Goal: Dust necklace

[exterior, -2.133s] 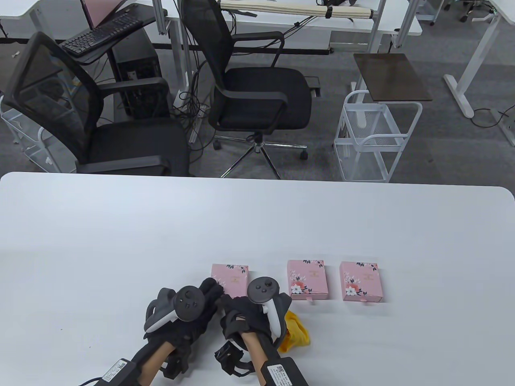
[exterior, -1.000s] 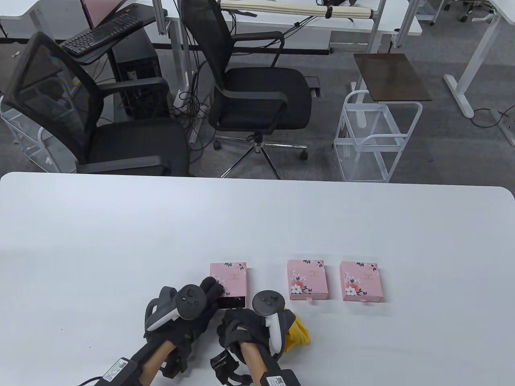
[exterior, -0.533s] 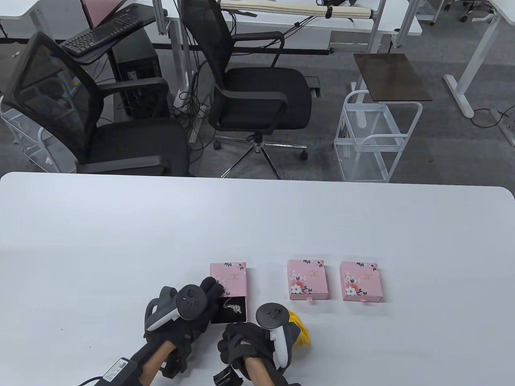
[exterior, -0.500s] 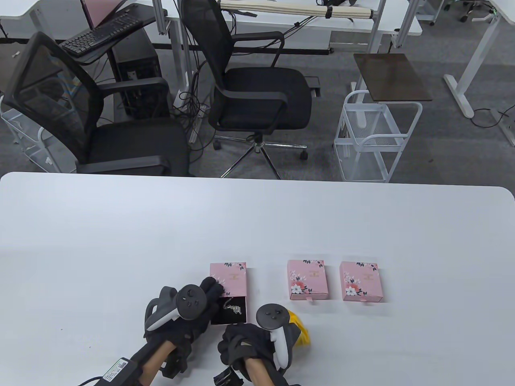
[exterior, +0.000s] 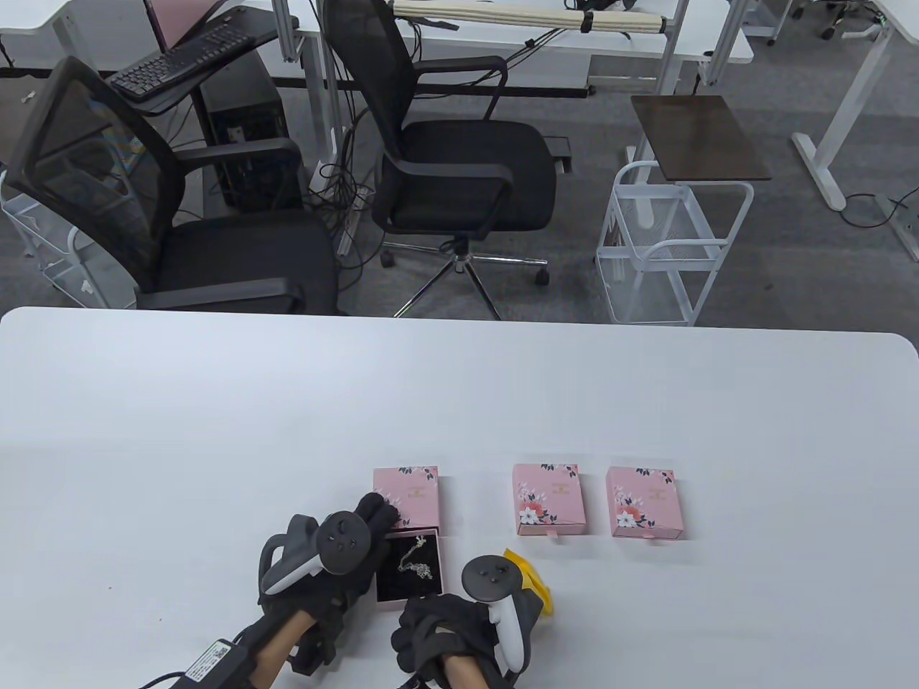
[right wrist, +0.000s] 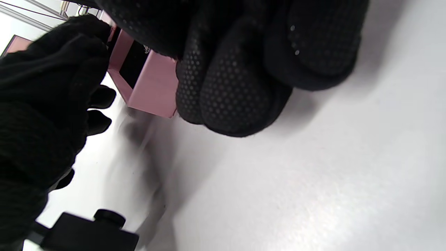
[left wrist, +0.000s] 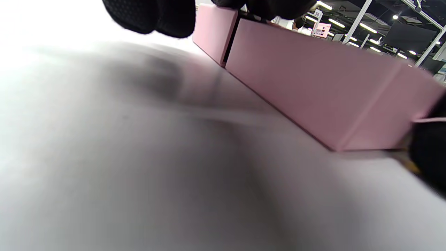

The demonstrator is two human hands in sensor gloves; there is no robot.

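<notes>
The right hand [exterior: 459,624] hides its grip at the drawer [exterior: 409,569]; the left hand's [exterior: 337,567] hold is unclear.

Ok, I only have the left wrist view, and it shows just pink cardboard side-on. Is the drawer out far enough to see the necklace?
Observer: Yes. In the table view the drawer is out of its sleeve, and the silver necklace lies on the black lining.
Operator: Where is the cloth?
Observer: The yellow cloth is on the table at the right hand, partly hidden by it.
Operator: Are any other boxes open?
Observer: No. The middle pink box and the far-right pink box are both closed.
</notes>
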